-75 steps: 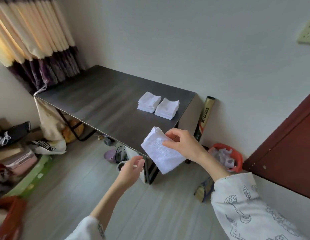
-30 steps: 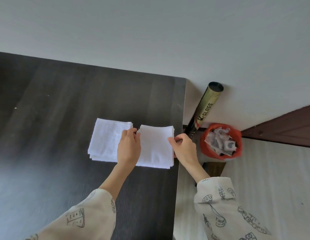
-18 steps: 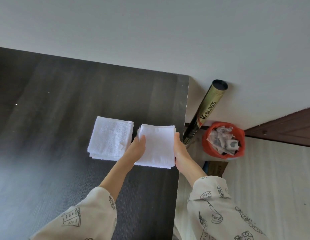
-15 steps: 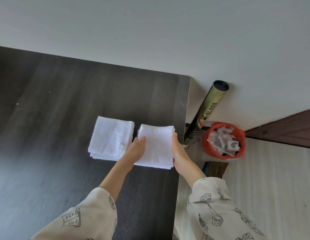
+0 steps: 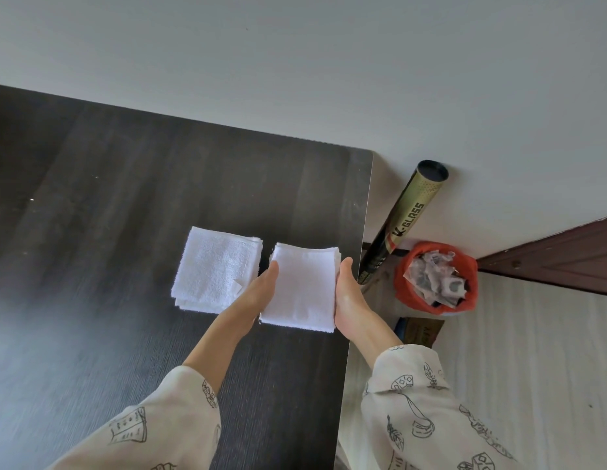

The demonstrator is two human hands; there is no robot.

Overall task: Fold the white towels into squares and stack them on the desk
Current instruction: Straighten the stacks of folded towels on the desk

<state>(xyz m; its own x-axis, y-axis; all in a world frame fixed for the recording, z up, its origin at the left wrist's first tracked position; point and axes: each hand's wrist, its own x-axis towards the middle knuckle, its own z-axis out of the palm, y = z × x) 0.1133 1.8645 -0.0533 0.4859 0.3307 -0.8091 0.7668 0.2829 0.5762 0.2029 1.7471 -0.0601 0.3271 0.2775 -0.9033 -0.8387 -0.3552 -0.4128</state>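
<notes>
Right towel stack [image 5: 303,288] on the dark desk [image 5: 125,205], near its right edge, just beside the left stack [image 5: 215,268]. Flanked by both flat palms: left hand [image 5: 259,293] against its left side, right hand [image 5: 346,293] against its right, fingers straight, pressing inward, gripping nothing, equally near

Two towel stacks side by side near the desk's right edge

On the desk [image 5: 125,232], the left stack [image 5: 217,269] sits just beside the right stack [image 5: 303,286], which lies between the left hand [image 5: 261,293] and right hand [image 5: 346,296], one flat against each side. Off the desk's right edge, a tube [image 5: 407,218] leans on the wall [image 5: 295,62], with a bin [image 5: 437,276] on the floor to its right.
</notes>
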